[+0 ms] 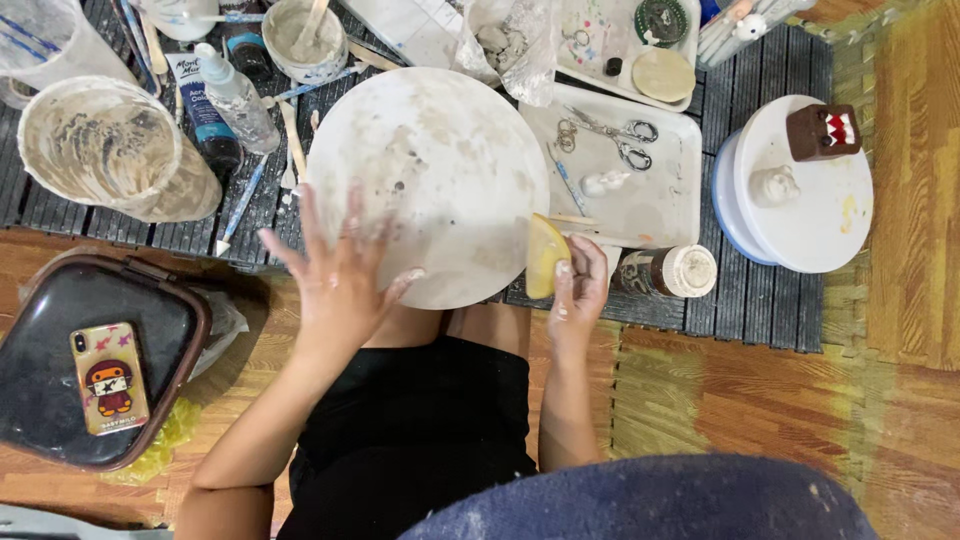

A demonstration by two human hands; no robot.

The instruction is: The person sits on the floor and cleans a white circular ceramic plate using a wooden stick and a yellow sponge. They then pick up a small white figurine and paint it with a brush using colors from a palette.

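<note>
Dark blue fabric (640,495) fills the bottom of the view, with the person's black-clad lap (420,420) just beyond it. Both hands reach forward to a round, clay-smeared white board (440,170) that lies flat ahead, over a dark slatted mat (760,290) on the wooden floor (800,400). The left hand (335,270) rests open, fingers spread, flat on the board's near-left part. The right hand (578,290) is closed on a yellow wedge-shaped sponge (545,255), pinched at its near end, and holds it upright against the board's right rim, its long axis pointing away from the person. So the sponge lies to the right of the board, at its edge, the right hand alone on it. Beyond sit a white tray (660,210) with scissors (615,135).
</note>
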